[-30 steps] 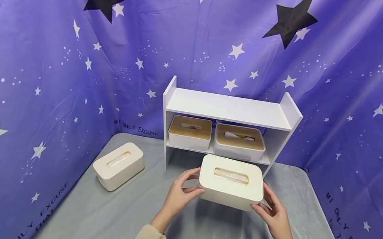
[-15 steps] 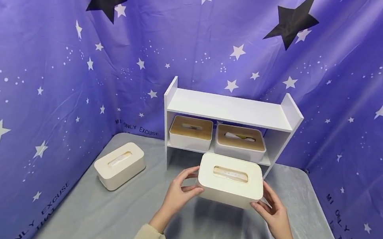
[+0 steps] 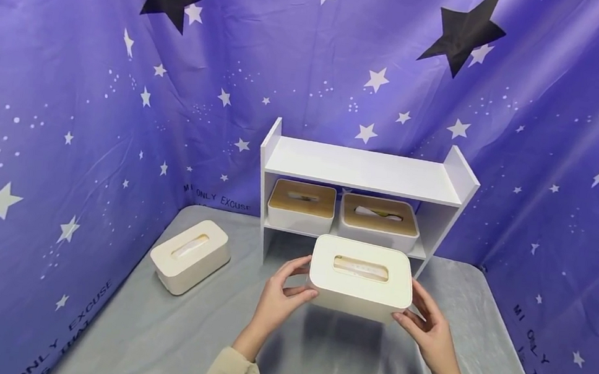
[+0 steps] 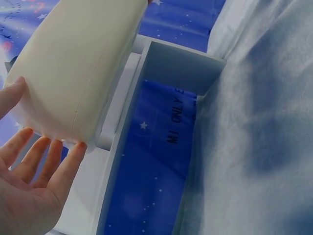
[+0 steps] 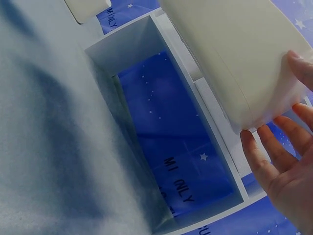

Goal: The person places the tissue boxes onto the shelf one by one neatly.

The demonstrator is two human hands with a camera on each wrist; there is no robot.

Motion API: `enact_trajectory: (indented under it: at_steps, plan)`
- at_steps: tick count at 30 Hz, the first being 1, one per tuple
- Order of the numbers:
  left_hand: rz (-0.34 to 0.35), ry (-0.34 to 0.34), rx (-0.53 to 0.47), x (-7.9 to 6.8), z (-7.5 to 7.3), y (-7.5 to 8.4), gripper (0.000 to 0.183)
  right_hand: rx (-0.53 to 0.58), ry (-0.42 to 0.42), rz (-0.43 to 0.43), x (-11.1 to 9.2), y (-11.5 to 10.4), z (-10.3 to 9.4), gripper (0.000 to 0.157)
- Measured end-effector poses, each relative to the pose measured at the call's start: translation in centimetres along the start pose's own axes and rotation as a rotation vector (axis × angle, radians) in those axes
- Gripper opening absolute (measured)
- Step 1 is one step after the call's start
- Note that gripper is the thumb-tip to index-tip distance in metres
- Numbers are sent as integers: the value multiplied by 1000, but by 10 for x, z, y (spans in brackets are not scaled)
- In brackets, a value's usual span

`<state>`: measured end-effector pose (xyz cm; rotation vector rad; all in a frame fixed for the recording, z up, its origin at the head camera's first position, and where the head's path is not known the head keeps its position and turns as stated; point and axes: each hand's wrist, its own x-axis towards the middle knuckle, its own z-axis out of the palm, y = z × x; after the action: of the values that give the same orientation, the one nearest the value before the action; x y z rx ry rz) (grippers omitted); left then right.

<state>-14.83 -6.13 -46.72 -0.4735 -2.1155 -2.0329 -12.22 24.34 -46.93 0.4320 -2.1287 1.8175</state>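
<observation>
Purple star-printed curtain (image 3: 304, 56) surrounds a grey table (image 3: 203, 331). Left hand (image 3: 275, 301) and right hand (image 3: 431, 337) each pinch one end of a cream slotted box (image 3: 360, 288) between thumb and fingers, holding it raised, near side of a white shelf (image 3: 363, 169). Two wood-lidded boxes (image 3: 300, 219) occupy the shelf; second cream box (image 3: 191, 260) rests at left.
</observation>
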Motion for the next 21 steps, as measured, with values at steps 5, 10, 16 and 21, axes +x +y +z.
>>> enact_trajectory:
  at_steps: [5,10,16,21]
  plan:
    - [-16,6,-14,0,-2,2,62,14,-3,-5,2,-1,1,74]
    - [-21,10,-2,1,-2,4,63,12,-9,-13,4,-2,0,74]
    - [-14,7,2,-1,-2,5,61,24,-15,-21,2,-3,0,74]
    - [-24,10,0,-3,-1,4,61,14,-9,-19,-1,-4,0,73]
